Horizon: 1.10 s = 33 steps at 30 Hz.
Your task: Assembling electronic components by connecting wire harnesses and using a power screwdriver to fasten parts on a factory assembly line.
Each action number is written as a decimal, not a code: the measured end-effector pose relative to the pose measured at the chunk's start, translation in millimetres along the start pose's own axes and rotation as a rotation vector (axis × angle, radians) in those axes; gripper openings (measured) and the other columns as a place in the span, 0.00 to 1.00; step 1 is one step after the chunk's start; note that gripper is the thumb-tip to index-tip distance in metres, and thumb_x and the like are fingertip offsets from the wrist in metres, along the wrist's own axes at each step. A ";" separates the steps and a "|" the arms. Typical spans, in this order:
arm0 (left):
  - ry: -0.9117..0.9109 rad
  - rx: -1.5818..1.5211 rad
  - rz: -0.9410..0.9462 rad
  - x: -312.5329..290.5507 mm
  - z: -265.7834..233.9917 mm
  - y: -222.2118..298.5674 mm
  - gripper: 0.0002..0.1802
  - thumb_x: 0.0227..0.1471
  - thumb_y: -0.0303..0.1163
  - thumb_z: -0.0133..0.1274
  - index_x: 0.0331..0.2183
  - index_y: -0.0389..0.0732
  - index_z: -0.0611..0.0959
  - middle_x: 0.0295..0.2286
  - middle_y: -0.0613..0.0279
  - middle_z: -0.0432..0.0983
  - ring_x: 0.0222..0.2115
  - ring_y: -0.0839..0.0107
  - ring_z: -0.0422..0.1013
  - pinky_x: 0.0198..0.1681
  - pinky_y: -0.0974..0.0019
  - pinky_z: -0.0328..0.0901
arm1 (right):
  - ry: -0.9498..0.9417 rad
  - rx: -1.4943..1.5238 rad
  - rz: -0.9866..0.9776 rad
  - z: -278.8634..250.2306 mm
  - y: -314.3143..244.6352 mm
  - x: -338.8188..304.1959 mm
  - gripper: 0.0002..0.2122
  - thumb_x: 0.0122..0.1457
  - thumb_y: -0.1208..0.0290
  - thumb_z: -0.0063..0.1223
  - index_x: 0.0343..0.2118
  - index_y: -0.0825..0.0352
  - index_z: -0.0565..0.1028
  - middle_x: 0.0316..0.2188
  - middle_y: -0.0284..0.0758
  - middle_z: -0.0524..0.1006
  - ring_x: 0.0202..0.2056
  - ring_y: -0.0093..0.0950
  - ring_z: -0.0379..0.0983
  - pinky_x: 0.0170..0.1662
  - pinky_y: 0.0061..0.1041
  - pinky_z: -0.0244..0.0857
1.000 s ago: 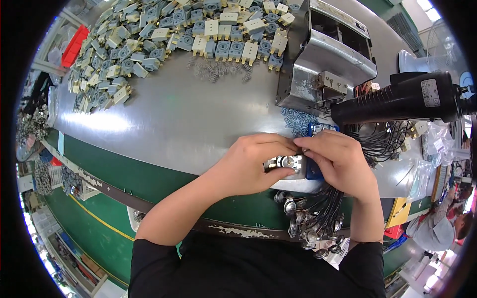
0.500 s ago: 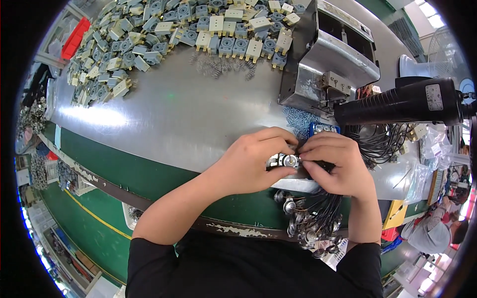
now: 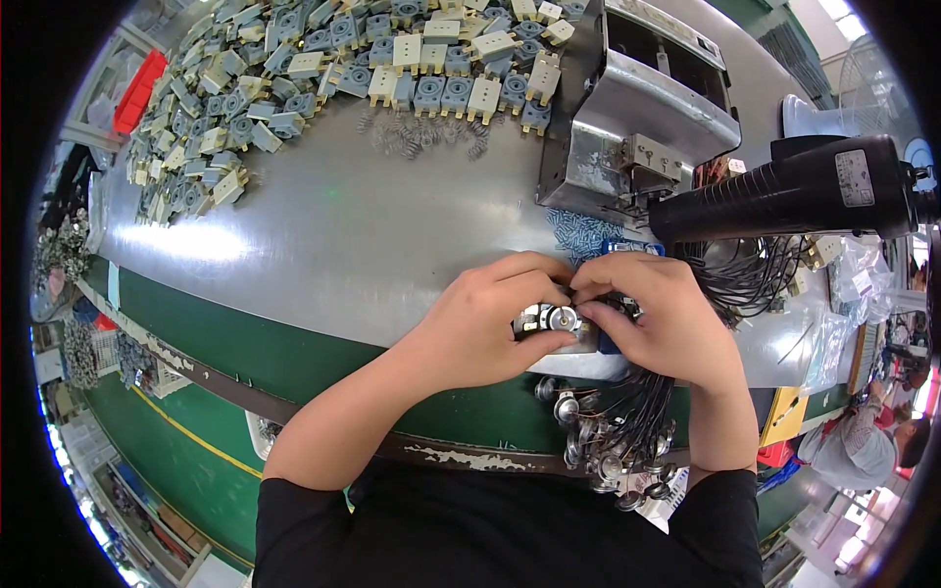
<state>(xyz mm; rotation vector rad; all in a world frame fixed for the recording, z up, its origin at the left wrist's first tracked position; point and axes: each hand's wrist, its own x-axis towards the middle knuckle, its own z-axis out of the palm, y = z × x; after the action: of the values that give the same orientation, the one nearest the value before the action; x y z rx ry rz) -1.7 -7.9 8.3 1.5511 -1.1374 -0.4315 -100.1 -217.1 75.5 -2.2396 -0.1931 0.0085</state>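
My left hand (image 3: 490,318) is closed around a small round metal part (image 3: 563,319) with a pin at its centre, gripping it between thumb and fingers near the bench's front edge. My right hand (image 3: 667,318) meets it from the right. Its thumb and forefinger are pinched together against the part's side, and what lies between them is hidden. Under my right hand hang black wires (image 3: 642,407) with several round metal pieces (image 3: 610,465) on their ends. Just beyond the fingers sits a blue object (image 3: 627,247), partly covered, beside a pile of small bluish screws (image 3: 583,233).
A black electric screwdriver (image 3: 765,201) lies across the right side, before a metal fixture (image 3: 676,93). Grey and cream switch-like blocks (image 3: 431,88) heap along the back, with loose springs (image 3: 417,135) in front. More black wires (image 3: 750,279) and plastic bags (image 3: 853,274) lie at right.
Both hands have shifted slightly left within the picture along with the bench. My right fingers have drawn closer around the part's side, and the round part stays in my left hand.
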 end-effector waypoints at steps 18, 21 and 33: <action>-0.039 0.105 0.096 6.2 3.0 1.6 0.19 0.43 0.25 0.73 0.41 0.37 0.87 0.43 0.56 0.84 0.45 0.55 0.81 0.47 0.57 0.76 | 0.351 -0.282 -0.218 9.3 2.0 -24.1 0.14 0.49 0.84 0.69 0.40 0.70 0.79 0.33 0.39 0.80 0.31 0.31 0.78 0.32 0.28 0.70; -0.036 0.100 0.094 6.5 1.9 1.2 0.19 0.43 0.24 0.73 0.40 0.37 0.87 0.42 0.56 0.85 0.45 0.55 0.82 0.47 0.57 0.77 | 0.813 -0.397 -0.372 -22.7 13.3 -45.4 0.22 0.63 0.65 0.64 0.55 0.71 0.73 0.41 0.43 0.80 0.42 0.35 0.77 0.41 0.33 0.69; -0.050 0.102 0.079 7.5 3.9 2.2 0.19 0.42 0.24 0.73 0.40 0.36 0.87 0.42 0.55 0.85 0.46 0.54 0.82 0.48 0.56 0.77 | 0.459 0.744 -0.154 -62.4 -5.7 42.0 0.52 0.57 0.21 0.43 0.65 0.71 0.59 0.28 0.37 0.72 0.24 0.29 0.70 0.32 0.30 0.67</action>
<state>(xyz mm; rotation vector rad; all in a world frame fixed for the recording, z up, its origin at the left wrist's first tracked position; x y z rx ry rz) -2.2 -16.1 11.2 1.5853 -1.2715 -0.3657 -54.8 -256.0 121.5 -1.4331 -0.0870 -0.4422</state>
